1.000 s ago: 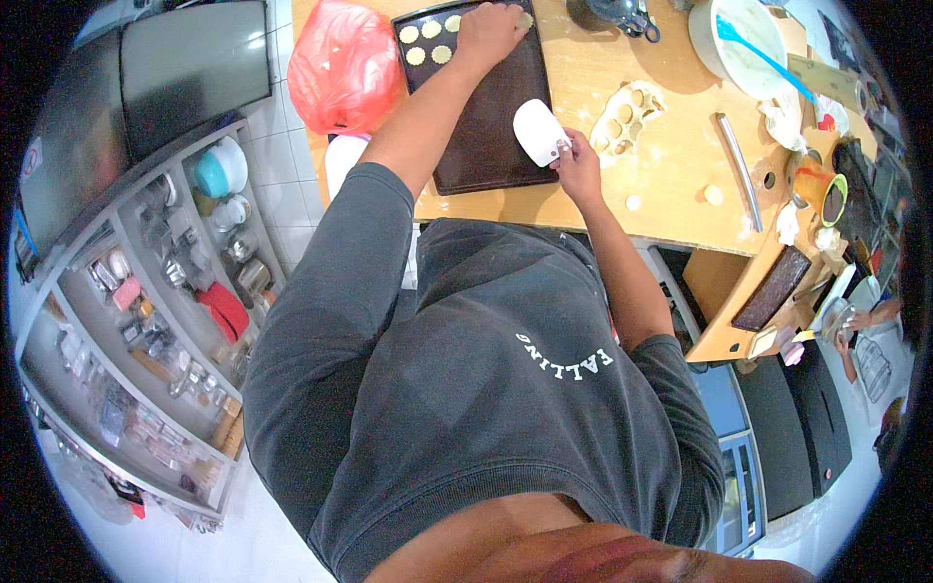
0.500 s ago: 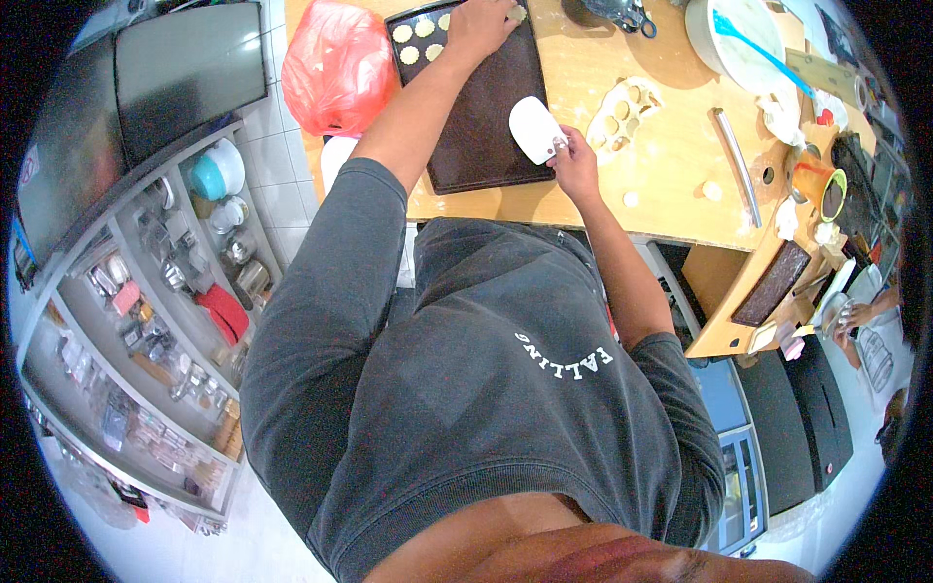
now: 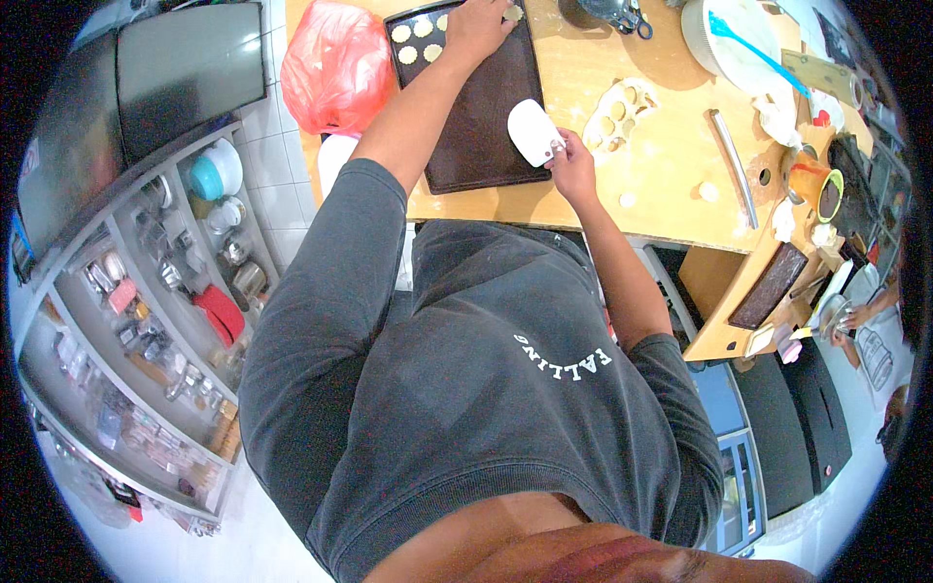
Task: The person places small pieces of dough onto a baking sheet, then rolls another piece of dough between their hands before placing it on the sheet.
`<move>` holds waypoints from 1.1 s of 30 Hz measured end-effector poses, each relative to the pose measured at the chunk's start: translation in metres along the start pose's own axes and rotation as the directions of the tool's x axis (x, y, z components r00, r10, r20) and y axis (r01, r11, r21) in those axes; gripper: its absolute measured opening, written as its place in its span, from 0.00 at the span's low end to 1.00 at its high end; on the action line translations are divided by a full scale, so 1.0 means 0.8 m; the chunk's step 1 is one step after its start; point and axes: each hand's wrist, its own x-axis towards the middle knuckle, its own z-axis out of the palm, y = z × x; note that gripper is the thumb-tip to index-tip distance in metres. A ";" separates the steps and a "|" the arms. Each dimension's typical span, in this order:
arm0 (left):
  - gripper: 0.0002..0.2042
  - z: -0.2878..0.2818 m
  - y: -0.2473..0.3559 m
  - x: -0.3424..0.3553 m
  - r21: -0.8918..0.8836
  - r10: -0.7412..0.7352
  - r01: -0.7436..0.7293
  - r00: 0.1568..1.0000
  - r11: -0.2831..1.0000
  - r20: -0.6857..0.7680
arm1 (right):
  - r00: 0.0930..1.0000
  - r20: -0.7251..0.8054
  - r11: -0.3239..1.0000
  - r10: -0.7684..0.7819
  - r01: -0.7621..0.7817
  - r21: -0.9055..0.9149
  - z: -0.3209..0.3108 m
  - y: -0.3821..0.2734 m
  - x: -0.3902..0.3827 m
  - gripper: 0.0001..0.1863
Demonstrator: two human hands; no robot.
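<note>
A dark baking tray [image 3: 476,131] lies on the wooden table, with several small scalloped dough rounds [image 3: 423,28] in rows at its far left. My left hand [image 3: 474,33] reaches over the far part of the tray, fingers closed on a pale dough round [image 3: 513,14] near the tray's right edge. Close to the tray's near right corner, my right hand [image 3: 573,167] grips a white dough scraper [image 3: 531,131] by its edge. Right of the tray lies a flat dough sheet [image 3: 604,103] with round cut marks.
A red plastic bag [image 3: 338,73] sits left of the tray. Toward the right stand a white bowl with a blue spatula [image 3: 753,49], a metal bar [image 3: 734,165] and an orange container [image 3: 812,183]. Two dough pieces lie near the front edge. Another person's hands [image 3: 855,316] show far right.
Both hands keep nearly the same places, the left still at the dough round and the right still holding the scraper. The view has shifted slightly. At far right, the other person's hands have moved.
</note>
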 end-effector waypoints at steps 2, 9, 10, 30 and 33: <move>0.21 -0.017 0.011 -0.006 -0.020 -0.021 0.021 1.000 1.000 -0.009 | 1.000 0.007 1.000 -0.010 0.010 0.013 -0.003 0.005 -0.003 0.15; 0.20 -0.028 0.033 -0.112 -0.186 -0.033 0.005 0.988 0.983 -0.148 | 0.999 0.048 0.998 -0.008 0.005 0.067 -0.022 0.008 -0.025 0.14; 0.19 -0.031 0.035 -0.140 -0.217 -0.027 -0.012 0.984 0.976 -0.175 | 0.999 0.052 0.999 -0.009 0.006 0.054 -0.025 0.009 -0.027 0.14; 0.12 -0.004 0.106 -0.402 -0.393 -0.227 0.145 0.959 0.908 -0.170 | 0.995 0.034 0.963 -0.090 0.078 0.258 -0.062 0.063 -0.119 0.10; 0.13 0.012 0.070 -0.392 -0.360 -0.312 0.213 0.918 0.908 -0.245 | 0.997 0.038 0.966 -0.065 0.054 0.253 -0.061 0.077 -0.142 0.11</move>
